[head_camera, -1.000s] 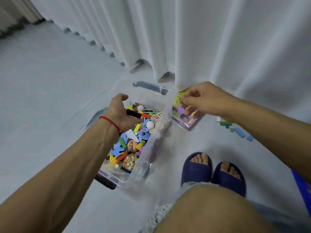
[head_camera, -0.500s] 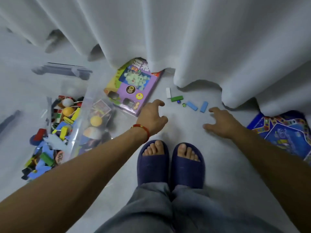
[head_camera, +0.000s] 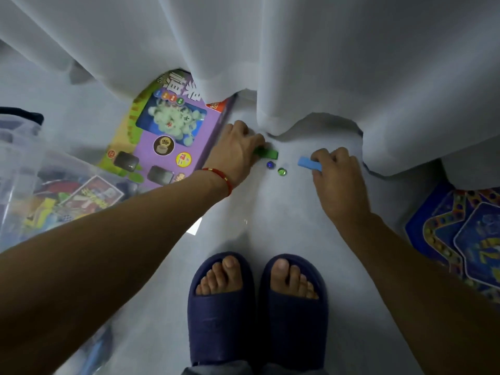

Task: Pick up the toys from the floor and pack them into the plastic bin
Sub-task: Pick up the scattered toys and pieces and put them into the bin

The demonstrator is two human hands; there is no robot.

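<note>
My left hand (head_camera: 238,152) reaches down to the floor, its fingers closed on one end of a green block (head_camera: 267,153). My right hand (head_camera: 335,171) grips a light blue block (head_camera: 308,163) a little to the right. Between the hands lie a blue marble (head_camera: 270,165) and a green marble (head_camera: 281,171) on the grey floor. The clear plastic bin (head_camera: 24,169) stands at the left edge, filled with several mixed toys. The white block and the second blue block are hidden by my hands.
A purple and green game box (head_camera: 167,133) lies between the bin and my left hand, partly under the white curtain (head_camera: 297,63). A blue board game (head_camera: 465,239) lies at the right. My feet in dark blue slippers (head_camera: 257,307) stand below the hands.
My view swung from the bin to the floor by the curtain. Both hands moved forward and down from open reaches and closed on the green and blue blocks.
</note>
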